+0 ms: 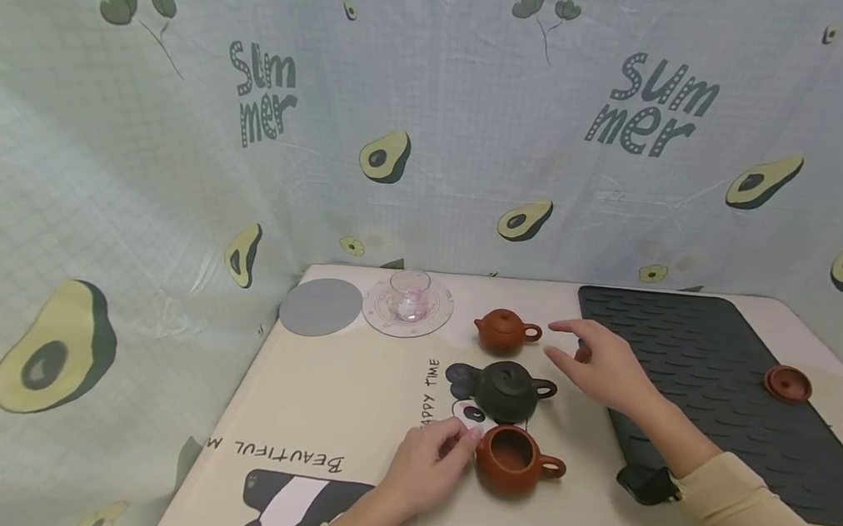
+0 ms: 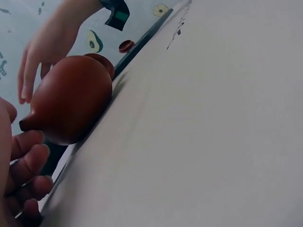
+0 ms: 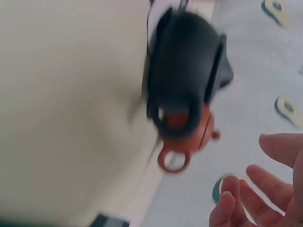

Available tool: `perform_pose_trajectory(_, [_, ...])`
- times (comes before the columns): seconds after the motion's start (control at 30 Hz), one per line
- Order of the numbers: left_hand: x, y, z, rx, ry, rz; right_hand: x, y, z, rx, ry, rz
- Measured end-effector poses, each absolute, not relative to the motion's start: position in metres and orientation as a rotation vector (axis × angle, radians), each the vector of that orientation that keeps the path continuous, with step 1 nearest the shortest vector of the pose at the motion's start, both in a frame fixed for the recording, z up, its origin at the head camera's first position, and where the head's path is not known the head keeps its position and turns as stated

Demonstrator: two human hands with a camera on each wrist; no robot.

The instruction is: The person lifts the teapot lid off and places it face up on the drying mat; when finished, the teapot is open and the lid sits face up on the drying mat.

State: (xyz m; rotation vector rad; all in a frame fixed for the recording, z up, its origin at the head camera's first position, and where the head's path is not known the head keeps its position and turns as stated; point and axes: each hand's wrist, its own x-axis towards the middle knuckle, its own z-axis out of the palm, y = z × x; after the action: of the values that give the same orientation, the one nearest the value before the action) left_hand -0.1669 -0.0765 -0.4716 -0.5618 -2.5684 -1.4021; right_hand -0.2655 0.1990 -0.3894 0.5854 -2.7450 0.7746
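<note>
Your left hand (image 1: 429, 457) is touching the lidless clay pot (image 1: 512, 460), fingers loose; right hand (image 1: 603, 364) is hovering open. Looks brittle, prob light, so grab body + handle.

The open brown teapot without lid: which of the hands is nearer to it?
Left. The left hand lies right beside the open brown teapot, at its spout side. The right hand hovers farther back, near the black teapot.

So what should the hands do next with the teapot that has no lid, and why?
Probably the right hand should reach over to the loose red lid on the dark mat. The open brown teapot by the left hand stands uncovered, while the black teapot and the small brown teapot wear lids, and the right hand holds nothing.
</note>
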Motion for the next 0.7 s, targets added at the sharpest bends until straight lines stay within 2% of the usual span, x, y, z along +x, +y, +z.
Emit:
perform_pose_trajectory(0.3, [-0.182, -0.069, -0.476, -0.551, -2.413, -1.345, -0.251, 0.166, -0.395, 0.625, -2.785, 0.770])
perform_pose_trajectory(0.7, [-0.216, -0.065, -0.479, -0.423, -2.441, -1.275, -0.244, 0.142, -0.413, 0.557, -2.815, 0.446])
